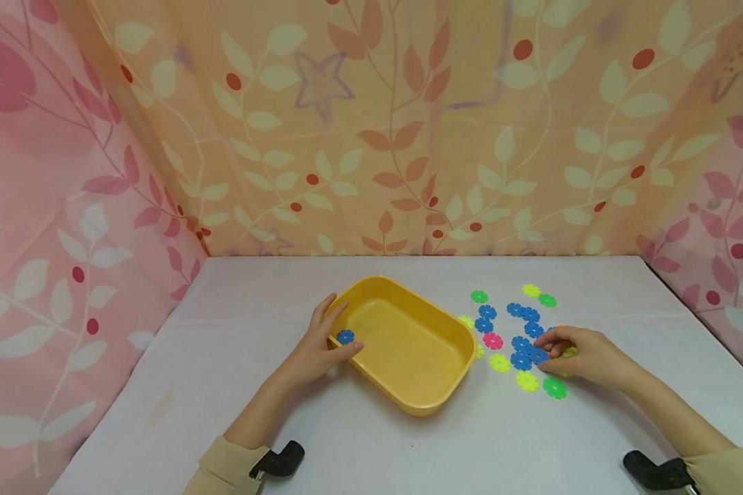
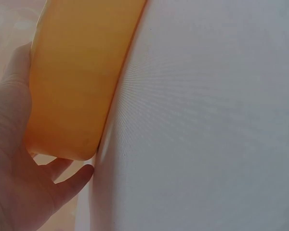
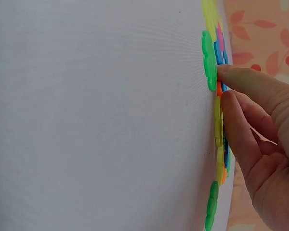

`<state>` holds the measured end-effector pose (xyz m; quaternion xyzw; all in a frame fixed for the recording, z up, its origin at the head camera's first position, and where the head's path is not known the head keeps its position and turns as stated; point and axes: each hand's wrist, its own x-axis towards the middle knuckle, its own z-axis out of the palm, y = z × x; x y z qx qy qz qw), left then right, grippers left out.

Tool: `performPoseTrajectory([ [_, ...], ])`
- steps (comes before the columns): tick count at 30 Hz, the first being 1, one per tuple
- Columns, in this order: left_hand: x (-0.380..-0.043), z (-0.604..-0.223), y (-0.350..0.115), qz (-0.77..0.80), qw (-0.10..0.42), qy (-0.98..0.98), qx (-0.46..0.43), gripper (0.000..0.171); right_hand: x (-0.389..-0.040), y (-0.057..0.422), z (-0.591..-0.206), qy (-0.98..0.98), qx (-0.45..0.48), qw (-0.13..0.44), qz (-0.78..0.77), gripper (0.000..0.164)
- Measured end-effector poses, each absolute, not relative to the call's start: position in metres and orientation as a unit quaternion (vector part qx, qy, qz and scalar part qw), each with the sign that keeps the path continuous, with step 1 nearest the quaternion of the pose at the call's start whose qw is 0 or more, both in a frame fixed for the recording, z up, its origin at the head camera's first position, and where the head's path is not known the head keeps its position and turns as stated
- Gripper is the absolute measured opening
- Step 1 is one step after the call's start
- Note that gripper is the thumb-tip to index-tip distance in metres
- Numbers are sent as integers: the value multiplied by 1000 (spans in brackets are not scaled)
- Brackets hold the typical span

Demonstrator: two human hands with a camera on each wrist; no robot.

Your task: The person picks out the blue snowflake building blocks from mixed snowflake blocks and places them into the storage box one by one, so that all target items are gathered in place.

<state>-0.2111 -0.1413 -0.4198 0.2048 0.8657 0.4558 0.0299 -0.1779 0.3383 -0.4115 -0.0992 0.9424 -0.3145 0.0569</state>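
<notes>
A yellow plastic basin (image 1: 408, 392) stands on the table, with one blue flower-shaped disc (image 1: 345, 337) inside at its left end. My left hand (image 1: 316, 350) holds that end, its thumb over the rim; the left wrist view shows the basin wall (image 2: 82, 82) beside the hand (image 2: 19, 159). Right of the basin lie several flower-shaped plastic discs, among them a pink disc (image 1: 492, 341) and a green disc (image 1: 554, 388). Over the blue group, my right hand (image 1: 585, 354) pinches a blue disc (image 1: 537, 355) between thumb and finger. Part of the pile is hidden behind that hand.
Yellow discs (image 1: 527, 381) lie near the front of the pile, and green and yellow ones at its back. The white tabletop (image 1: 371, 454) meets patterned cloth (image 1: 371, 172) at the back and sides. Black wrist mounts (image 1: 278, 460) sit at both sleeves.
</notes>
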Motion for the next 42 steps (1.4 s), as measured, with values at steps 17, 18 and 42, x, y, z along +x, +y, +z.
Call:
performPoseTrajectory([
  [17, -211, -417, -141, 449, 28, 869, 206, 84, -179, 334, -410, 948, -120, 36, -292, 39],
  [18, -211, -417, -141, 449, 28, 869, 206, 84, -179, 334, -409, 949, -121, 31, -290, 39],
  [42, -210, -418, -141, 449, 30, 869, 203, 84, -190, 293, -393, 887, -91, 68, -449, 45],
])
